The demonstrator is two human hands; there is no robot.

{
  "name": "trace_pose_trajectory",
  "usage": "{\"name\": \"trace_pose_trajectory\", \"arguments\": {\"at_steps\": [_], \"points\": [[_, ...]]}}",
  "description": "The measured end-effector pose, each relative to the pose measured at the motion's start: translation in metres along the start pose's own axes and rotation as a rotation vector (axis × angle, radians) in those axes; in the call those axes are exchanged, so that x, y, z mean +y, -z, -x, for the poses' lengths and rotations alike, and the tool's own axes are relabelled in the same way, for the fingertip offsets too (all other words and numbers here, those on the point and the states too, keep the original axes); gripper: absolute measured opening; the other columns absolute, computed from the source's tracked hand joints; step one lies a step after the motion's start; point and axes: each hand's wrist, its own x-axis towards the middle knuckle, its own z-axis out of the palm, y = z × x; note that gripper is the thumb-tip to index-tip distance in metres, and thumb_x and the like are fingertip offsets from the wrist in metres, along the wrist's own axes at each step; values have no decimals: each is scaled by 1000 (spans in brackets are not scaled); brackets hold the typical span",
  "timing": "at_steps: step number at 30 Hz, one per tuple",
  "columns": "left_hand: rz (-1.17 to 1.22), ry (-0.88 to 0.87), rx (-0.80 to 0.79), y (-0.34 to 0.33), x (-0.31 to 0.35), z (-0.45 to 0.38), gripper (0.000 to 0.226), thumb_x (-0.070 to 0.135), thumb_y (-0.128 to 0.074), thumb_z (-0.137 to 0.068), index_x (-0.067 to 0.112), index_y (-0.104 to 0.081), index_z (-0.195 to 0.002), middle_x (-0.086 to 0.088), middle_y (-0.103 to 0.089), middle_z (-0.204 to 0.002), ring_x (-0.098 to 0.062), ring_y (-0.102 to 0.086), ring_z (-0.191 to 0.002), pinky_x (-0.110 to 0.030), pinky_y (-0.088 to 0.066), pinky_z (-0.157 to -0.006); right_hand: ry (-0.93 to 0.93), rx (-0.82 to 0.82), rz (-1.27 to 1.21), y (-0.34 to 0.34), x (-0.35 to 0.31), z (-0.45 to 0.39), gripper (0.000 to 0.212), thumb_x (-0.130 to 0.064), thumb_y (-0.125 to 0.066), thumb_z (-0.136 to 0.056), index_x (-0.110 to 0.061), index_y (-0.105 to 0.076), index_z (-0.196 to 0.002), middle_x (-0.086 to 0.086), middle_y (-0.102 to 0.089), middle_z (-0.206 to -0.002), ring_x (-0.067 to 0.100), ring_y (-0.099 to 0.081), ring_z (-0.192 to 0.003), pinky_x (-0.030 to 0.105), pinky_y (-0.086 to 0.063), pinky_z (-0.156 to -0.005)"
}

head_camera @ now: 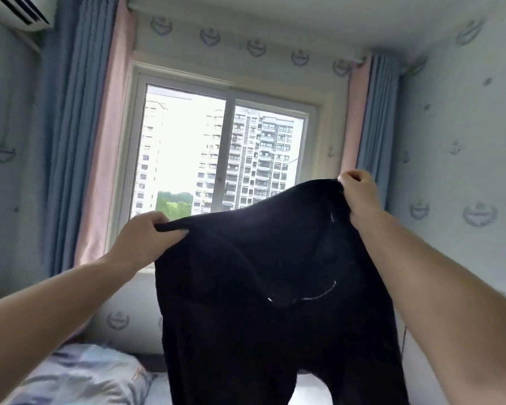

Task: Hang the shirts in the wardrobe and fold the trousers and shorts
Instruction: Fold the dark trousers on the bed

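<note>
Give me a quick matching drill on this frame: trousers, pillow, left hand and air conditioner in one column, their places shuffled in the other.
Things:
1. trousers
2. pillow
3. left hand
4. air conditioner

Places:
A. top left corner
B. gripping the waistband's lower end
C. held up in front of the window
D. bottom left, on the bed

Pairs: 1-C, 2-D, 3-B, 4-A

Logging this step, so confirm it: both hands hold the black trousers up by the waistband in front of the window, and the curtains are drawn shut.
One detail is wrong: the curtains are pulled open, to the sides of the window, as the head view shows. The rest stands: left hand and right hand hold the black trousers up by the waistband.
</note>
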Motion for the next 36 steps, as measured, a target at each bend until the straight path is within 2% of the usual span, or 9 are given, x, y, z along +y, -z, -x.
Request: {"name": "trace_pose_trajectory", "arguments": {"at_steps": [4,8,14,18,22,24,29,33,36], "points": [[39,132,-62,12,-32,20,25,23,-74,-80,4,-58,-82,-8,-58,-72,-19,-55,-64,-24,-42,-54,3,-120,47,-27,-4,1,27,-21,-54,-84,-31,-57,-109,-1,-60,-107,17,-59,-91,35,-54,-83],[-27,359,-177,38,-89,58,22,22,-74,-81,7,-58,-82,-9,-60,-77,-21,-60,-69,-34,-55,-60,-36,-339,77,-87,28,38,26,-17,-57,-85,-26,-63,-109,-1,-59,-81,11,-56,-68,25,-50,-64],[-17,782,-78,98,-214,159,16,13,-70,-85,11,-56,-78,-5,-57,-73,-12,-57,-63,-17,-48,-40,-195,-625,170,-211,115,159,16,-17,-59,-83,-31,-65,-86,-4,-58,-72,9,-53,-60,22,-47,-61],[-104,1021,26,147,-307,231,14,10,-69,-85,9,-57,-78,-8,-57,-75,-14,-55,-62,-15,-45,-35,-291,-861,258,-300,189,270,18,-14,-57,-83,-27,-68,-87,-4,-58,-70,10,-55,-64,24,-49,-65],[-144,1217,56,189,-401,289,17,12,-71,-83,-1,-59,-82,-19,-62,-85,-31,-63,-77,-38,-60,-67,-374,-964,366,-380,257,375,17,-17,-59,-78,-30,-66,-70,-6,-61,-70,14,-57,-69,32,-50,-72],[-136,1304,86,215,-447,312,19,11,-69,-84,6,-52,-77,-15,-57,-83,-29,-60,-77,-38,-59,-68,-391,-1027,418,-428,281,426,14,-21,-59,-75,-30,-67,-69,-4,-63,-73,17,-59,-73,32,-52,-74],[-187,1473,88,279,-550,354,35,13,-71,-84,11,-42,-65,-10,-51,-70,-24,-58,-66,-32,-57,-59,-470,-1200,453,-530,323,544,20,-11,-52,-88,-23,-67,-92,-5,-55,-67,9,-49,-58,14,-37,-49],[-227,1550,30,315,-626,378,31,13,-72,-84,11,-43,-72,-12,-51,-74,-24,-57,-63,-21,-51,-41,-534,-1243,464,-597,364,627,22,-13,-52,-89,-24,-69,-98,-12,-53,-67,5,-46,-58,12,-36,-51],[-241,1593,-30,329,-689,390,27,14,-72,-83,10,-46,-78,-13,-53,-78,-27,-60,-70,-29,-57,-51,-587,-1263,461,-645,401,681,31,-13,-49,-89,-18,-69,-112,-4,-60,-89,11,-51,-73,19,-39,-62]]}}
